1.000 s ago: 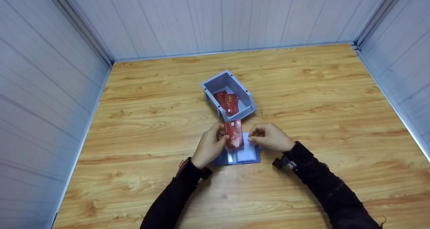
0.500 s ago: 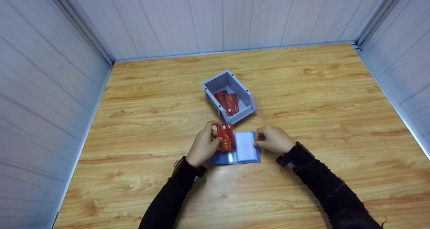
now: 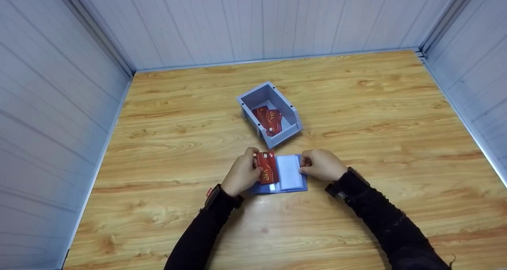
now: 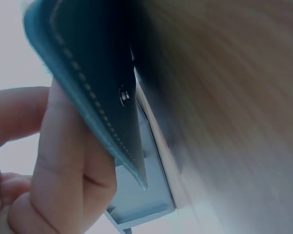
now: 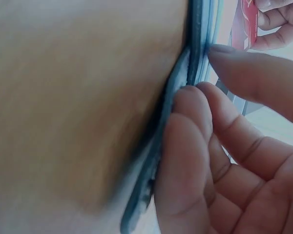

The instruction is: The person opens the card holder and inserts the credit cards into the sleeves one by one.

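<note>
A blue card holder [image 3: 304, 184] lies spread on the table in the head view, its clear sleeves [image 3: 288, 172] facing up. My left hand [image 3: 241, 174] pinches a red VIP card [image 3: 267, 168] over the holder's left half. From the left wrist, the stitched cover [image 4: 90, 83] with a metal snap is lifted off the table, with the fingers behind its edge. My right hand [image 3: 323, 165] is at the holder's right edge, thumb on the sleeves and fingertips against the edge. In the right wrist view, a strap-like flap [image 5: 154, 156] lies beside the fingers.
A grey plastic bin [image 3: 248, 96] stands just behind the card holder, with several red cards [image 3: 270, 119] in it. Wood-grain table [image 3: 376, 123] spreads out on both sides. Pale panel walls [image 3: 253, 24] enclose the back and sides.
My left hand has carried the red card leftward off the sleeves, then lowered it toward me over the holder's left half. My right hand has shifted slightly right to the holder's edge.
</note>
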The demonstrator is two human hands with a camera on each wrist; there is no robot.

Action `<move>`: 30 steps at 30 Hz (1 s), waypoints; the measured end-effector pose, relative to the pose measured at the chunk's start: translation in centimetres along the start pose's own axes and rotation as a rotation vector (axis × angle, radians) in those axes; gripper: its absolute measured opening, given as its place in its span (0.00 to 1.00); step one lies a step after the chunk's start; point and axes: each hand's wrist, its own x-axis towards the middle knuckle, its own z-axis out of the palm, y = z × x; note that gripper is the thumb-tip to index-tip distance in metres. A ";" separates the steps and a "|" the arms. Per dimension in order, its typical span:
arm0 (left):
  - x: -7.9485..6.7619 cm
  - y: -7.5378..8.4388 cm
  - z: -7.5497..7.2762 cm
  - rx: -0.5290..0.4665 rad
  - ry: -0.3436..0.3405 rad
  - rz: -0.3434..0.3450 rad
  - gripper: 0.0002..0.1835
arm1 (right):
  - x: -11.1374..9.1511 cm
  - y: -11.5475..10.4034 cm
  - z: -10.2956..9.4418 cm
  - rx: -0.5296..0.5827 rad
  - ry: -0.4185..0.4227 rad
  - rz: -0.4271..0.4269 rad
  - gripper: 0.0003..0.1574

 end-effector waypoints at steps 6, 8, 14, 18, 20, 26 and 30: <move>0.0 0.2 0.3 0.001 -0.024 -0.036 0.25 | 0.1 0.1 -0.1 -0.006 0.005 -0.015 0.09; 0.0 0.3 0.3 0.007 -0.034 -0.044 0.25 | 0.1 0.1 -0.1 -0.007 0.006 -0.023 0.08; -0.1 0.5 0.6 -0.019 -0.098 -0.066 0.24 | 0.0 0.0 0.0 0.004 0.001 -0.018 0.08; -0.1 0.6 0.7 -0.039 -0.116 -0.070 0.25 | 0.1 0.0 0.1 0.007 0.000 -0.017 0.08; 0.0 0.6 0.8 -0.044 -0.117 -0.066 0.25 | 0.1 0.0 0.1 0.007 0.001 -0.014 0.08; 0.3 0.9 1.2 -0.050 -0.126 -0.064 0.29 | 0.1 0.1 0.1 0.000 0.002 -0.008 0.08; 0.4 1.2 1.5 -0.033 -0.130 -0.073 0.29 | 0.2 0.1 0.1 0.000 -0.001 0.005 0.08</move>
